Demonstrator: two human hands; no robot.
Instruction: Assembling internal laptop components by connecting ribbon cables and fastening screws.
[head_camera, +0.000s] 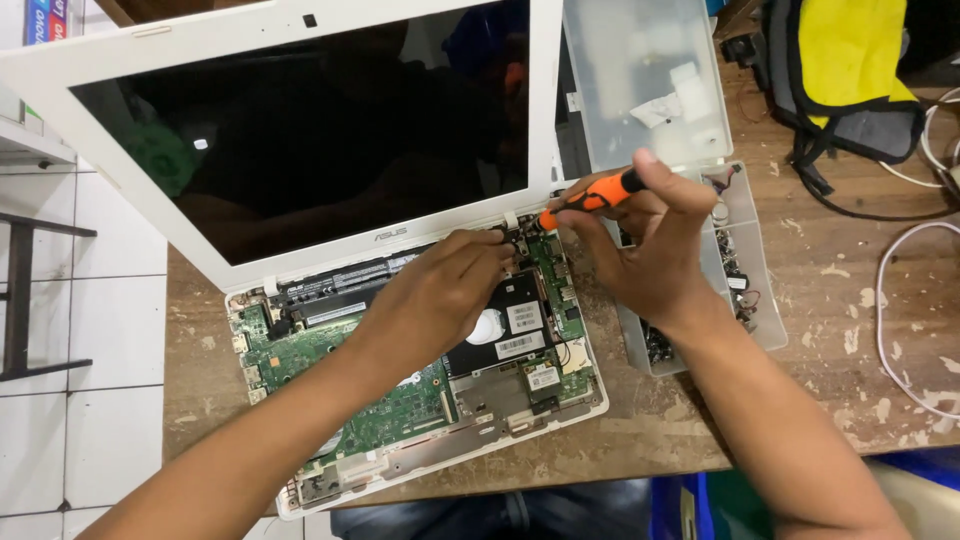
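Note:
A white laptop (300, 40) lies open on the wooden bench with its keyboard cover off, so the green circuit board (395, 405) and the black drive (515, 325) are bare. My right hand (655, 250) grips an orange and black screwdriver (595, 197), its tip pointing down-left at the right hinge area. My left hand (440, 290) rests over the board, fingertips pinched at that same hinge corner beside the screwdriver tip. Whether those fingers hold a small part is hidden.
A clear plastic parts box (770, 310) with its lid (640, 70) open stands right of the laptop, holding several small parts. A yellow and grey bag (850, 70) lies at the back right. White cables (890, 300) curl along the right edge. Tiled floor shows left.

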